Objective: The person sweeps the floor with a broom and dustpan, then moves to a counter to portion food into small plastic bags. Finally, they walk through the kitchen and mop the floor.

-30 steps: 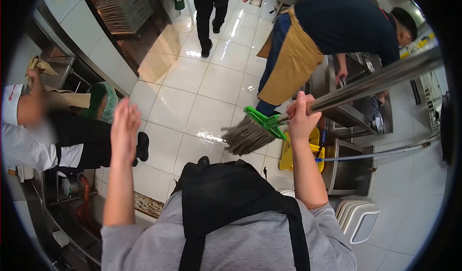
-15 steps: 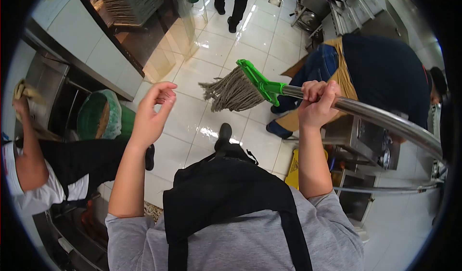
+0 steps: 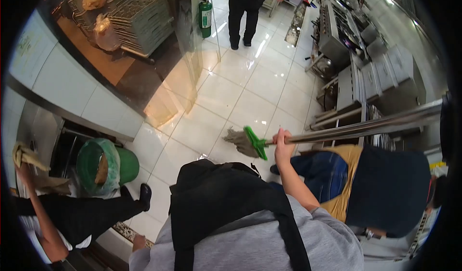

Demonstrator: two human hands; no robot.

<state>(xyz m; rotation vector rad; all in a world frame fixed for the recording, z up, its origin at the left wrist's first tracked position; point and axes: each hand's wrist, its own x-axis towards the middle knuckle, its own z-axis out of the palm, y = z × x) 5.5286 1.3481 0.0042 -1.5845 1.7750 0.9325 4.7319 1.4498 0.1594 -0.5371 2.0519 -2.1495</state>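
My right hand (image 3: 283,148) is wrapped round the metal handle (image 3: 361,130) of a mop, close to its green plastic clamp (image 3: 255,143). The grey string head (image 3: 239,140) hangs over the white tiled floor (image 3: 216,95), ahead of my black apron (image 3: 211,199). From the clamp the handle runs out to the right, passing above a bent-over person. Of my left arm only a bit of skin shows beside the grey sleeve; the left hand is out of sight.
Close on my right bends a person in a dark top (image 3: 390,189). At left, another holds a cloth (image 3: 29,158) near a lined green bin (image 3: 98,167). Someone in black trousers (image 3: 243,18) stands ahead, past a fire extinguisher (image 3: 205,18). Stoves (image 3: 334,28) line the right.
My view has tilted up and forward. The left hand, raised with curled fingers before, has dropped out of view. The right hand and mop appear farther ahead, the handle now angled upward to the right.
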